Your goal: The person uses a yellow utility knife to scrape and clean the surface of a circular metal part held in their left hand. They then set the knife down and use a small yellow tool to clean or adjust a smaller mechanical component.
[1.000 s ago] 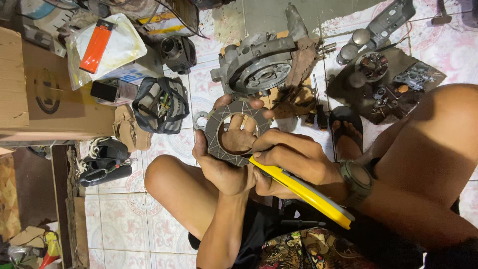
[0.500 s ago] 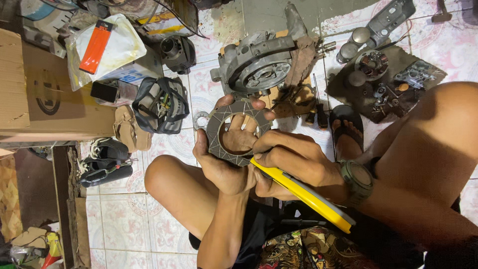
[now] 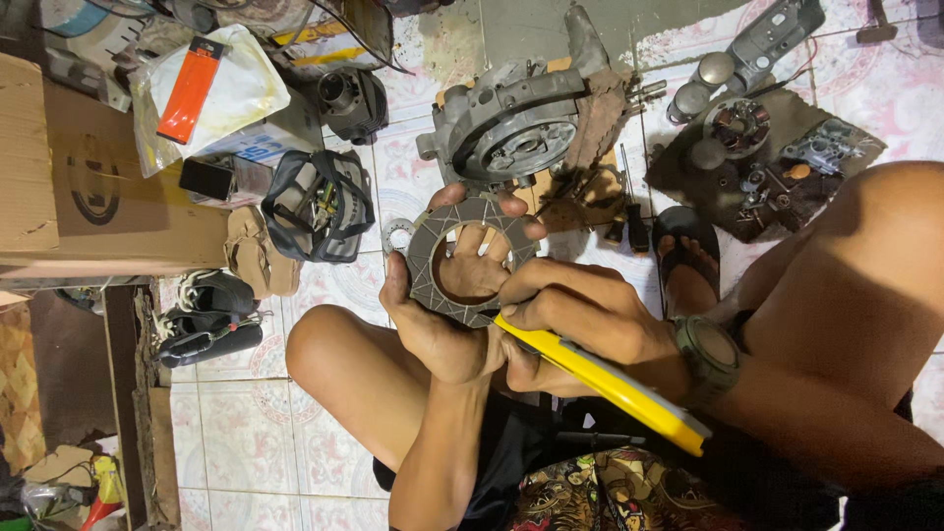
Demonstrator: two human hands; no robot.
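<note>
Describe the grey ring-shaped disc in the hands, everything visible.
The ring disc is flat and grey, looking like metal faced with segmented pads split by thin grooves, with a wide round hole. It is held face-up above the tiled floor. The left hand grips it, fingers showing through the hole. The right hand presses a yellow-handled tool against its lower edge.

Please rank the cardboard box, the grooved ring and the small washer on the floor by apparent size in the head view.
1. cardboard box
2. grooved ring, though nearer the camera
3. small washer

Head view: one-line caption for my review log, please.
Left hand holds a grey ring-shaped disc while the right hand presses a yellow-handled tool to its rim, above a tiled floor.
</note>
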